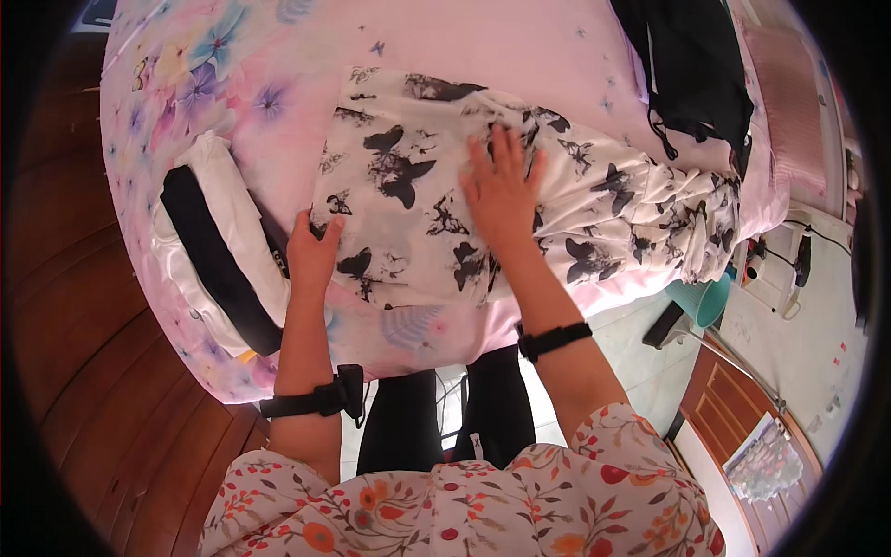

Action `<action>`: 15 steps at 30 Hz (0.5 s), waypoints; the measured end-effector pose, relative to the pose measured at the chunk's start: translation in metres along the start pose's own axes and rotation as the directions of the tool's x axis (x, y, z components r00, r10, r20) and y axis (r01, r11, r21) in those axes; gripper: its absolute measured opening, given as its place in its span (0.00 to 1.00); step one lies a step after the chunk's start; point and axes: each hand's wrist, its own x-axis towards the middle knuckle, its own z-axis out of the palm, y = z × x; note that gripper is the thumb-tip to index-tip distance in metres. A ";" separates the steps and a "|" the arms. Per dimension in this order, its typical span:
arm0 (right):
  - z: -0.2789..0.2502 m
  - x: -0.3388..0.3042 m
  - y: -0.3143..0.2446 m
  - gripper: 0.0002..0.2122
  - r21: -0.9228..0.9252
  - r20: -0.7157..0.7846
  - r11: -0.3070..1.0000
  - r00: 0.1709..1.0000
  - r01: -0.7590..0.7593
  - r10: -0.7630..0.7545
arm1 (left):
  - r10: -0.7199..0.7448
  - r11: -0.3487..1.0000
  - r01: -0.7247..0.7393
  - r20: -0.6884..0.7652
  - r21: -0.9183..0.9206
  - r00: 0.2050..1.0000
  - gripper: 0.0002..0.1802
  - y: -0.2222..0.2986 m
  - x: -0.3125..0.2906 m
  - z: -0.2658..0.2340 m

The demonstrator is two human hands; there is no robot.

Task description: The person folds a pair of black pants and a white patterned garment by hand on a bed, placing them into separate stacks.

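Observation:
A white garment with black butterfly prints [399, 176] lies spread across the bed, smooth at its left end and gathered into creases toward the right. My right hand [504, 193] rests flat on the middle of it, fingers spread. At the garment's left edge, my left hand [314, 251] has its thumb over the cloth and its other fingers curled at the border, partly hidden, closed on the fabric. Just left of that hand is a pile of folded clothes [200, 251], white pieces with a black one on top.
Pink floral bedding [269, 46] covers the bed. Black clothing with cords [696, 74] lies at the far right. Beyond the right edge stand a teal bin [703, 299] and a white surface with a cable [789, 325]. Dark brown wood panels [70, 241] run along the left.

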 end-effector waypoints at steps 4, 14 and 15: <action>-0.011 0.011 0.023 0.26 0.057 -0.103 0.988 0.984 -0.141 0.147 | 0.031 0.999 -0.029 0.052 -0.046 0.998 0.19 -0.020 0.006 0.004; -0.019 -0.045 0.008 0.25 0.390 0.117 0.888 0.943 0.244 -0.310 | -0.076 0.989 0.086 0.081 -0.121 0.994 0.17 0.032 -0.010 -0.016; -0.023 -0.043 0.009 0.24 0.490 0.070 0.850 0.964 0.192 -0.258 | -0.034 0.990 0.047 0.094 -0.134 0.995 0.18 0.037 -0.013 -0.019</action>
